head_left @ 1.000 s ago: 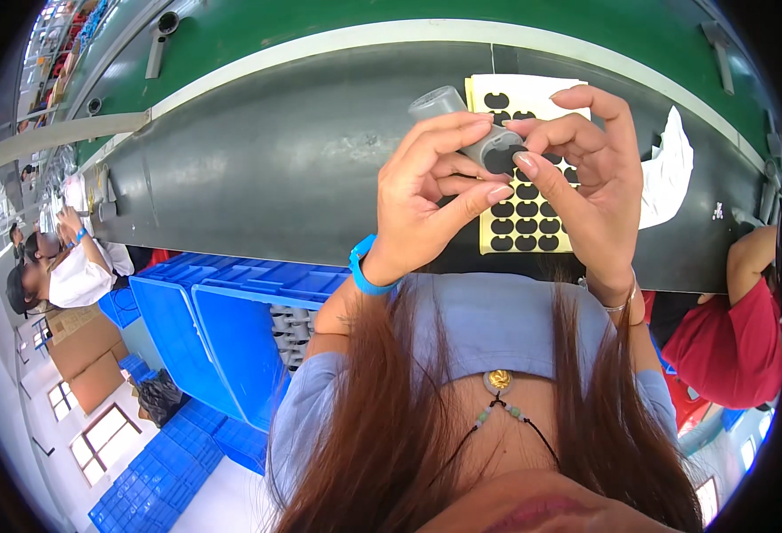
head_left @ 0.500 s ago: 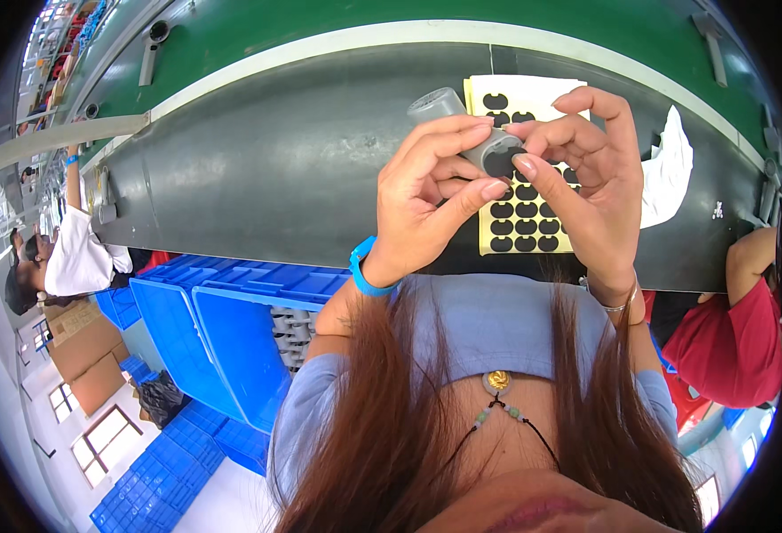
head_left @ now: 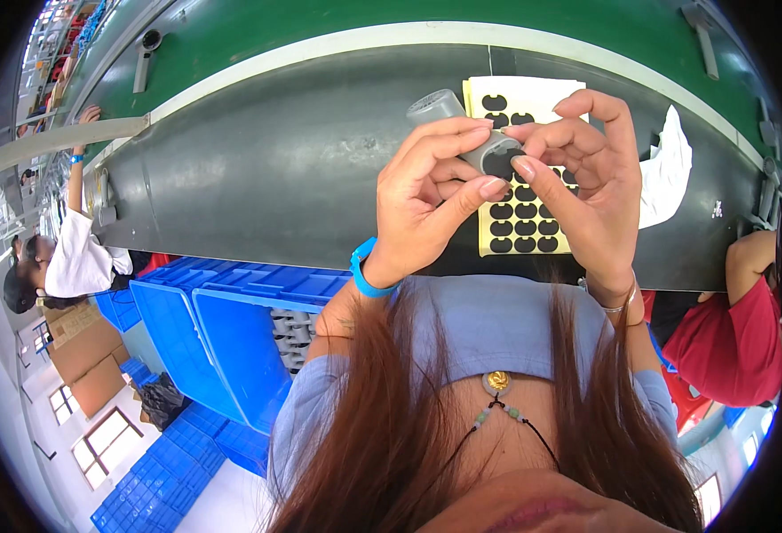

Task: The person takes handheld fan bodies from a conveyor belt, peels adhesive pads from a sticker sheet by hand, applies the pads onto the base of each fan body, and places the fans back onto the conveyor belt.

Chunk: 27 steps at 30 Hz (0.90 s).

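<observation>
My left hand (head_left: 431,191) is closed round a grey cylindrical plastic part (head_left: 477,158), its round end turned toward my right hand. On that end lies a black round sticker (head_left: 500,162) with notched edges. The thumb and forefinger of my right hand (head_left: 591,169) pinch at the sticker's edge, the other fingers raised. Beneath the hands is a yellow-backed sheet (head_left: 487,213) with rows of similar black stickers, some spots bare near the top. A second grey cylindrical part (head_left: 435,106) lies beside the sheet, past my left fingertips.
The dark worktop (head_left: 258,151) runs along a green conveyor belt (head_left: 337,19) carrying grey parts (head_left: 146,62). Crumpled white paper (head_left: 666,173) lies right of the sheet. Blue crates (head_left: 240,355), one holding grey parts, stand at my left. Co-workers sit at left (head_left: 80,253) and right (head_left: 728,338).
My hands hold nearly the same pose, with the sticker against the part's end. Grey parts on the green belt have shifted left. The left co-worker's hand now shows, reaching toward the belt.
</observation>
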### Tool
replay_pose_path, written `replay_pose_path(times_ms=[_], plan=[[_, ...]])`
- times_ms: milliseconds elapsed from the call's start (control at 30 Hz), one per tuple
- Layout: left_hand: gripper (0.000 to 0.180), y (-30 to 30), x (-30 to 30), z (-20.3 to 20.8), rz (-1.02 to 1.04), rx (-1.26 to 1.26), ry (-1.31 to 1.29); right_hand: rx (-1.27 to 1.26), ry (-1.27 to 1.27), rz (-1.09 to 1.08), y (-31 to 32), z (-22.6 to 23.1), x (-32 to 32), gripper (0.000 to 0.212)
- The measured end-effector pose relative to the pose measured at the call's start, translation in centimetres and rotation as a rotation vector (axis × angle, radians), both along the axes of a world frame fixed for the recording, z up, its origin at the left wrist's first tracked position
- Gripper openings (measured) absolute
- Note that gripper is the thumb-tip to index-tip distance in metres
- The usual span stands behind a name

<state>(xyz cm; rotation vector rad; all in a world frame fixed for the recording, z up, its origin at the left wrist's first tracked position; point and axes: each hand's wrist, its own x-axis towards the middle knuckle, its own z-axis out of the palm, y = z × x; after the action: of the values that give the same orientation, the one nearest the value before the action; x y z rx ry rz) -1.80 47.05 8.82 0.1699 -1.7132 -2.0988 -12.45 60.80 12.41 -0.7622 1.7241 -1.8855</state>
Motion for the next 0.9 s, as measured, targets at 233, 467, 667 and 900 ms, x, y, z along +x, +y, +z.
replay_pose_path(times_ms=[233,467,667,900], plan=[[0.035,0.1,0.2,0.2,0.006,0.003,0.007,-0.018,0.070,-0.031,-0.2,0.0,0.3,0.044],[0.034,0.1,0.2,0.0,-0.003,-0.015,-0.004,0.026,0.146,-0.048,0.0,-0.1,0.5,0.044],[0.033,0.4,0.2,0.3,0.014,0.009,-0.011,0.144,0.314,-0.068,0.3,0.3,0.7,0.045],[0.032,1.2,-0.2,0.0,0.060,-0.079,-0.005,0.319,0.630,-0.122,0.4,1.2,0.7,0.042]])
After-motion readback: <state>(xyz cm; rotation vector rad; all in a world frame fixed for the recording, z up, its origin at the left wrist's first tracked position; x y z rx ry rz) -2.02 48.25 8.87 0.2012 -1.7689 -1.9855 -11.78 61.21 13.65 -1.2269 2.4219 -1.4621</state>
